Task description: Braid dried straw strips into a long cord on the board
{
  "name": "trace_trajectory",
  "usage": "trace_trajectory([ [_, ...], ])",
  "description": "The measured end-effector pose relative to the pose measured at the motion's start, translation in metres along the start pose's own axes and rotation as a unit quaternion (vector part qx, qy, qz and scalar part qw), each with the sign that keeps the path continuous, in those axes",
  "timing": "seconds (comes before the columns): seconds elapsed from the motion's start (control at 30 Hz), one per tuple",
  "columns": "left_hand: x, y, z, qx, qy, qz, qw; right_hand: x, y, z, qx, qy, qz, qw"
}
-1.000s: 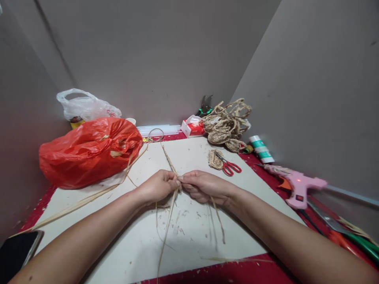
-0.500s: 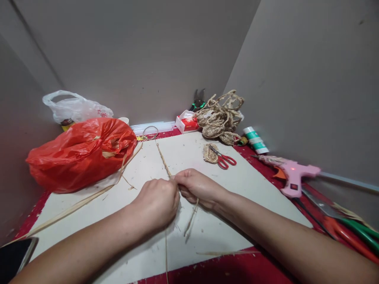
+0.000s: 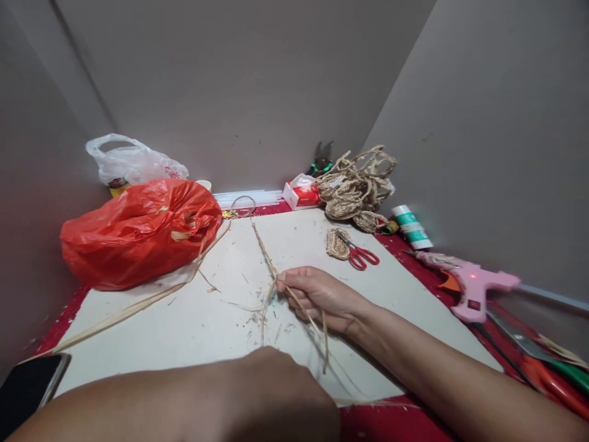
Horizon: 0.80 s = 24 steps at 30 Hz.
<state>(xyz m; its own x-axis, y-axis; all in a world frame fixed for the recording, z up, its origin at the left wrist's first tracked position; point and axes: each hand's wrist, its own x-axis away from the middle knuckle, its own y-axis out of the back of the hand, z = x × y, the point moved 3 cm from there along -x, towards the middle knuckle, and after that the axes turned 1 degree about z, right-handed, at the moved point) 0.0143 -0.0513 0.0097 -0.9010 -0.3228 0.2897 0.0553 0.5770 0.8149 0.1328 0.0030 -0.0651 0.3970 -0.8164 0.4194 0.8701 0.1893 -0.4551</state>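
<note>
A thin straw braid (image 3: 264,247) runs toward me from beside a wire ring (image 3: 243,207) at the back of the white board. My right hand (image 3: 317,294) pinches its near end between thumb and fingers. Loose straw strands (image 3: 306,310) fan out below that pinch, some hanging past the fingers to the right. Close to the camera, at the bottom, is my left hand (image 3: 285,393), smeared by motion. Its back faces me and hides the fingers, so whether it holds a strand does not show.
A red plastic bag (image 3: 142,236) with straw inside lies on the left, a phone (image 3: 34,393) in front. Red-handled scissors (image 3: 356,252) rest on a coiled braid (image 3: 337,244). Behind them are a braid pile (image 3: 354,190) and tissue pack (image 3: 301,191). A pink glue gun (image 3: 473,282) lies right.
My left hand has left the braid beside my right hand and moved down toward me. The loose strands now show spread out. My right hand keeps its pinch; the view has shifted slightly.
</note>
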Motion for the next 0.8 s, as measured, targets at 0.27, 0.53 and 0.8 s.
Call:
trace_trajectory([
  [0.27,-0.029,0.035,0.091,0.332,0.173,-0.284,0.883,-0.001,0.002,0.000,0.017,0.011,-0.005,1.000],
  [0.53,-0.048,-0.002,0.102,0.646,0.165,-0.124,0.734,0.001,0.003,0.002,0.081,0.034,0.002,0.996],
  [0.8,-0.047,0.004,0.102,0.590,0.163,-0.144,0.777,0.002,0.003,0.004,0.113,0.028,-0.002,0.993],
])
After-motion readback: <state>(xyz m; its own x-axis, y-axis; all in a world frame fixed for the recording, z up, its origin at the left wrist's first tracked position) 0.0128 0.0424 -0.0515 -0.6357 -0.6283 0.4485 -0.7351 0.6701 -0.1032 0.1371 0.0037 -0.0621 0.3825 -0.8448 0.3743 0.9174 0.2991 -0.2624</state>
